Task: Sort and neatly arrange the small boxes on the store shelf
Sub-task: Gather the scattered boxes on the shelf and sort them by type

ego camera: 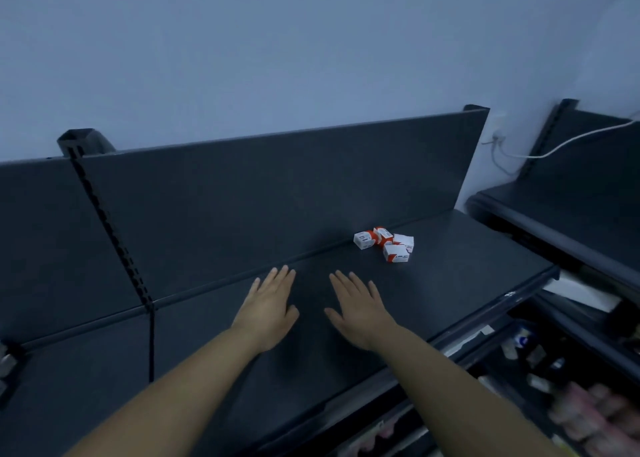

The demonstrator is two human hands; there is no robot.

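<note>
On shelf (467, 252), jumbled boxes (384, 245), white cable (571, 143) beyond

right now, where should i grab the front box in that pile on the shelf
Probably pinch the front box across its left and right side faces, coming from above and the near side with the right hand. It lies flat with its near face clear; the other boxes crowd behind it.

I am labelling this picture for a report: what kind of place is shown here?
Probably a shop: a dark display shelf with a slotted upright, small white-and-orange boxes lying on it, and blurred packaged goods lower down.
</note>
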